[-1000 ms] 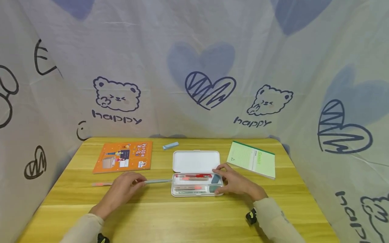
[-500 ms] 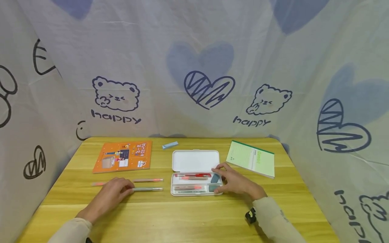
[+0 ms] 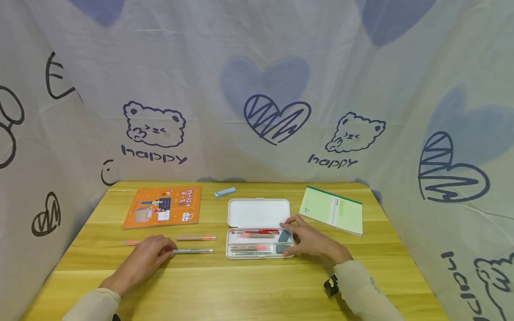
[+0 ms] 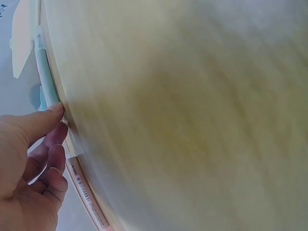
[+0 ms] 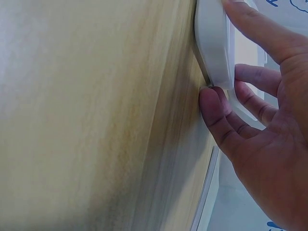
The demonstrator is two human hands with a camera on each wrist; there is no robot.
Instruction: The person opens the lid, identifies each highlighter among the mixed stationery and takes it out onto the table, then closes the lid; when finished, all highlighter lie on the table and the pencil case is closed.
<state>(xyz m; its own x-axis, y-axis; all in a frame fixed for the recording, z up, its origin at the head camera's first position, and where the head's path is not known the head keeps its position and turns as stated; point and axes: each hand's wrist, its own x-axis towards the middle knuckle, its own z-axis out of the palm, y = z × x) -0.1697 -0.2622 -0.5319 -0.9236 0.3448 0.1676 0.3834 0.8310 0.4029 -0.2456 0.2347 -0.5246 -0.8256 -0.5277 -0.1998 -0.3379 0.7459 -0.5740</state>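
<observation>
My left hand (image 3: 146, 256) pinches the left end of a grey-green pen (image 3: 194, 251) between thumb and fingers, low at the table. In the left wrist view that pen (image 4: 46, 72) runs away from the thumb tip. Just behind it lies a pinkish pen (image 3: 196, 238); another pen (image 3: 130, 243) with a coral end is partly hidden by the left hand. An open white pencil case (image 3: 259, 213) stands at the centre, holding several pens and two dark grey-blue pieces. My right hand (image 3: 311, 240) grips its right end, thumb at the front corner, fingers at the back.
An orange book (image 3: 162, 207) lies at the back left, with a small light-blue strip (image 3: 225, 192) beside it. At the back right is a green notepad (image 3: 333, 210). A printed cloth (image 3: 209, 89) hangs behind the wooden table (image 3: 225, 290).
My left hand has moved left and toward me with the grey-green pen, away from the case's left side. The pinkish pen behind it is now uncovered. The right hand has stayed put.
</observation>
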